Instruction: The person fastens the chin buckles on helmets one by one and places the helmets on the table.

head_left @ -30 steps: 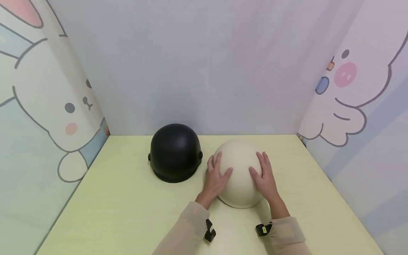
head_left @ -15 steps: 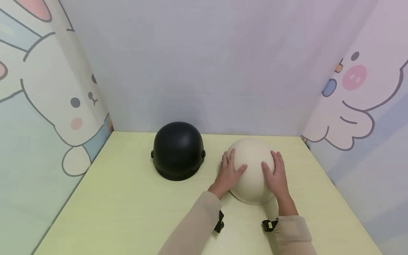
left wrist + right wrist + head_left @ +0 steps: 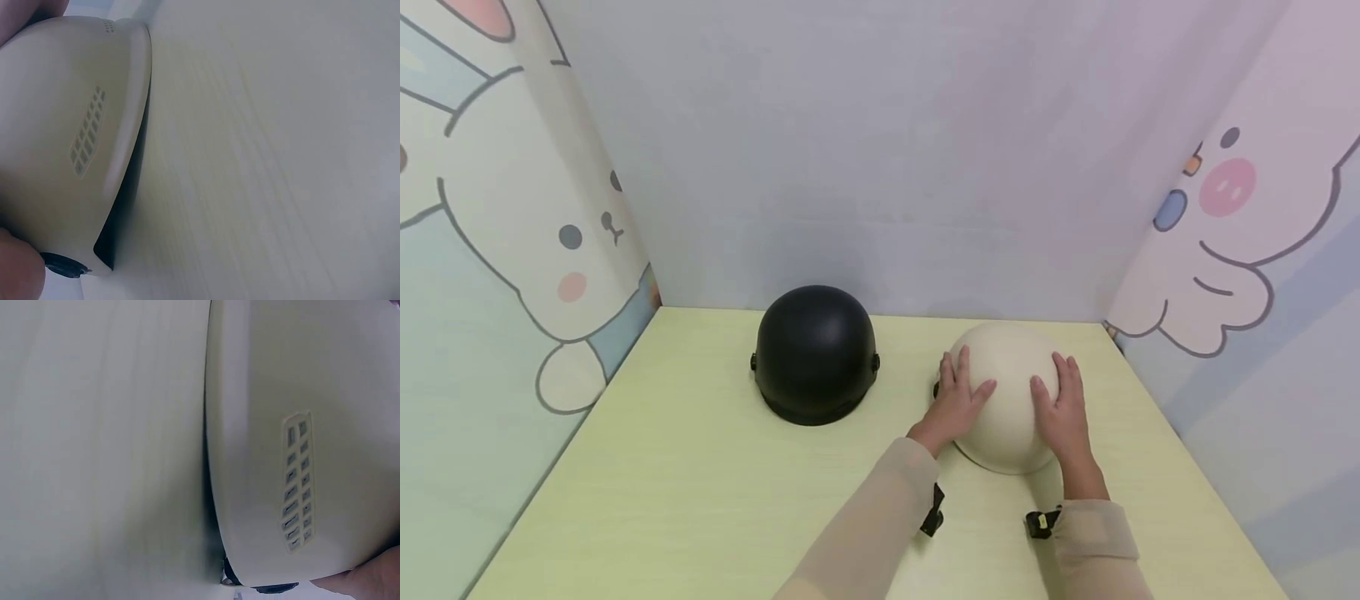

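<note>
from the head view, i see the left hand [image 3: 957, 408] and right hand [image 3: 1064, 423] laid on opposite sides of a cream helmet [image 3: 1011, 417], fingers spread and mostly straight; it sits toward the right of the pale table [image 3: 685, 500], a black helmet [image 3: 815, 354] standing apart to its left. the left wrist view shows a slotted vent [image 3: 88, 132] and a dark gap under the rim [image 3: 142, 78]; the right wrist view, another grille [image 3: 298, 487] on the shell.
</note>
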